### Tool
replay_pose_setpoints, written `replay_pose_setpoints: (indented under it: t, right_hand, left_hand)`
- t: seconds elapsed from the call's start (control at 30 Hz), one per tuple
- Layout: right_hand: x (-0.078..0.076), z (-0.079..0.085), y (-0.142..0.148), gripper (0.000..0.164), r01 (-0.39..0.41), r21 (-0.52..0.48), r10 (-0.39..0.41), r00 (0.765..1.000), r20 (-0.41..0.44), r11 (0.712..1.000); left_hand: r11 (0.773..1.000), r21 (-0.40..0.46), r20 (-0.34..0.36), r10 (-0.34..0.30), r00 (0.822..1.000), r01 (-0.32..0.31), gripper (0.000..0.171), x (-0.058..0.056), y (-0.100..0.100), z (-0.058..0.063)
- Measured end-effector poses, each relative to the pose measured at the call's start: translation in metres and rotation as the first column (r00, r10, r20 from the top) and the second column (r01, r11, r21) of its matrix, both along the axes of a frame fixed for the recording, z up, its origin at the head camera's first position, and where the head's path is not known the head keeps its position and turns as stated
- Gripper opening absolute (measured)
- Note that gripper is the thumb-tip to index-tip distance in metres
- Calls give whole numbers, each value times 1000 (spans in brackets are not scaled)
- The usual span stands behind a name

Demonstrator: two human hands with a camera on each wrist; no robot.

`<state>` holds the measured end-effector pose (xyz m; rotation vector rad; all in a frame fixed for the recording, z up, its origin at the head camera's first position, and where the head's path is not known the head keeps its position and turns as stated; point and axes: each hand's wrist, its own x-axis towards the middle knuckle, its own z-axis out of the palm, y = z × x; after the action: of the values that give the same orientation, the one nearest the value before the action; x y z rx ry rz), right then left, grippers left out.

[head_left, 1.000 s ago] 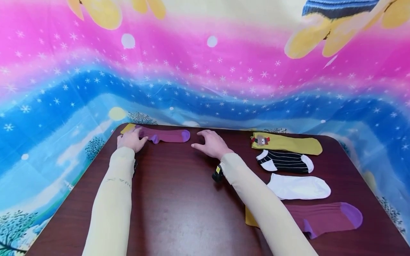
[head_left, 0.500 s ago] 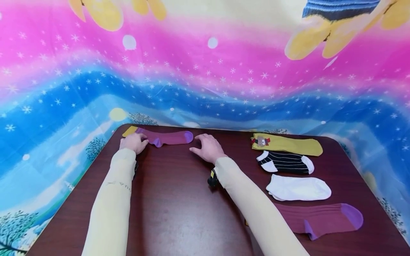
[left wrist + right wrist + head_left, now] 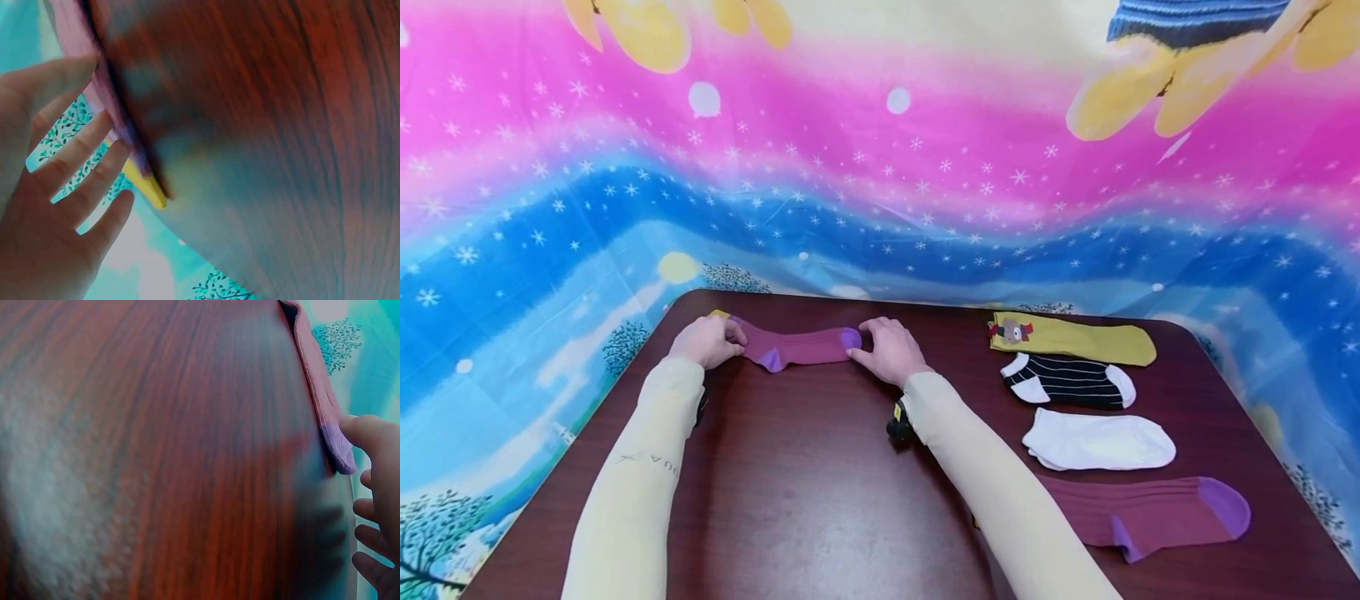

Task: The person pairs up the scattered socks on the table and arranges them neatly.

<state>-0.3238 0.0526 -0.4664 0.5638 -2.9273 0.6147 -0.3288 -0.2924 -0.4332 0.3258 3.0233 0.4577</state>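
Observation:
A plum sock (image 3: 808, 348) with purple heel and toe and a yellow cuff lies lengthwise near the table's far edge. My left hand (image 3: 707, 342) pinches it near the cuff; in the left wrist view, the thumb (image 3: 84, 67) lies against the plum fabric (image 3: 103, 94), the index finger passes partly behind, and the other fingers extend beside the cuff. At the toe end, my right hand (image 3: 891, 350) is spread, its thumb touching or almost touching the purple toe. In the right wrist view, the other fingers (image 3: 369, 540) stand apart from the sock (image 3: 319, 387).
On the right side of the dark wooden table (image 3: 805, 500) lie a mustard sock (image 3: 1082, 340), a black striped sock (image 3: 1067, 379), a white sock (image 3: 1105, 442) and another plum sock (image 3: 1165, 517), partly covered by my right sleeve (image 3: 992, 483). A patterned cloth (image 3: 880, 167) hangs behind.
The far plum sock has slid nearer to me and slightly right with my left hand, which has drawn its fingers together on it. The toe now reaches my right hand, which shifted slightly left earlier.

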Motion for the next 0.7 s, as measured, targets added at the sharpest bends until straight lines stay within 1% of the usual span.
replay_pose_setpoints:
  t: [0.07,0.13,0.2,0.27,0.37,0.43,0.57,0.7]
  right_hand:
    - [1,0,-1,58,-3,-11,3,1000,8,1000]
    - [1,1,-3,58,-7,-27,7,1000,19,1000]
    - [1,1,-5,57,-12,-33,13,1000,24,999]
    - [1,3,-7,56,-17,-30,17,1000,18,999]
    - [1,4,-10,53,-18,-12,18,1000,-3,1000]
    - [1,5,-12,51,-12,-6,12,1000,-22,1000]
    - [1,5,-16,48,4,-5,-4,999,-49,1000]
    - [0,4,-19,50,24,2,-23,999,-44,1000]
  left_hand:
    - [999,29,15,17,1000,-17,15,1,-2,1]
    - [997,64,15,47,999,-48,18,1,-4,2]
    - [993,100,-1,70,998,-70,24,1,-7,3]
    - [990,116,-15,81,997,-79,32,0,-9,3]
    - [992,97,-8,83,997,-82,48,-1,-9,3]
    - [992,76,6,96,995,-96,55,-2,-9,3]
    - [988,53,17,142,990,-143,57,-4,-9,-4]
    - [980,48,33,190,981,-192,59,-4,-9,-11]
